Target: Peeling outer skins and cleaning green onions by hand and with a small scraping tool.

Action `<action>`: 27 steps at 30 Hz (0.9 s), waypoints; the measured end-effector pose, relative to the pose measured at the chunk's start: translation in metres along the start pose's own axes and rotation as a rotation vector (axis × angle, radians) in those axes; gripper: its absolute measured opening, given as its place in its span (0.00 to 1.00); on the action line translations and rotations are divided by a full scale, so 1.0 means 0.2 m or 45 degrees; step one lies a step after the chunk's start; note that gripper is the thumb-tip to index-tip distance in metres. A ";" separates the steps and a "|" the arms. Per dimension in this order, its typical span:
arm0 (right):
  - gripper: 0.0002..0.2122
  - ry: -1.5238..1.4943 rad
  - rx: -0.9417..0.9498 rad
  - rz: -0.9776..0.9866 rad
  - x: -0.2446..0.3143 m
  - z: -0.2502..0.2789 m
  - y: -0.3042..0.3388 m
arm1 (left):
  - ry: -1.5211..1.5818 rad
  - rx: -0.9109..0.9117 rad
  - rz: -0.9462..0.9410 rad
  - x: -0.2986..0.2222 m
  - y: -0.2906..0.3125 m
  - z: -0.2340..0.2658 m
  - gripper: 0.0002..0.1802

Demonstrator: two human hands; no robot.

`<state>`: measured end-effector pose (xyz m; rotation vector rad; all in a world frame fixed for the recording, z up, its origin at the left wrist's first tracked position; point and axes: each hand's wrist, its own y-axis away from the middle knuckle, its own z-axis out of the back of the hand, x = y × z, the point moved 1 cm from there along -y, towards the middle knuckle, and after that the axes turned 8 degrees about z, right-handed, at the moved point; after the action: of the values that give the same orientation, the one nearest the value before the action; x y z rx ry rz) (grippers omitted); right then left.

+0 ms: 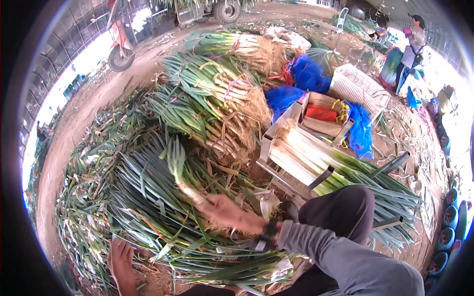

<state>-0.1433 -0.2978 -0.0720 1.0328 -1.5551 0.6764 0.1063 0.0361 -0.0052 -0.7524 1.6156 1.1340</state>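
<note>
My right hand, at the end of a grey sleeve, is closed around the pale lower part of a green onion. The stalk tilts up and to the left, its leafy top short. Beneath it lies a thick pile of long green onions with dark green leaves. Low at the left is my left hand, fingers pointing up and slightly apart beside the leaf tips; I see nothing held in it. To the right, cleaned white-stemmed green onions rest in a metal frame beyond my knee.
Tied bundles of rooty green onions lie ahead. Beside the frame stand a cardboard box, blue netting and a white plastic basket. Leaf scraps cover the left ground. A person stands far right.
</note>
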 end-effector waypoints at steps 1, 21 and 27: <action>0.12 0.017 0.037 0.062 0.10 -0.10 0.09 | 0.071 0.164 -0.018 -0.01 0.02 -0.15 0.32; 0.19 0.938 0.650 0.575 -0.02 -0.41 0.59 | 0.772 0.309 -0.202 0.04 0.28 -0.59 0.25; 0.17 0.215 0.461 0.459 0.24 -0.77 0.18 | 0.745 0.426 -0.205 0.03 0.35 -0.65 0.26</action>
<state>-0.1031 -0.1626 0.0147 0.9316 -1.5150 1.2988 -0.0044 -0.0577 0.0208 -1.0248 2.1125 0.5225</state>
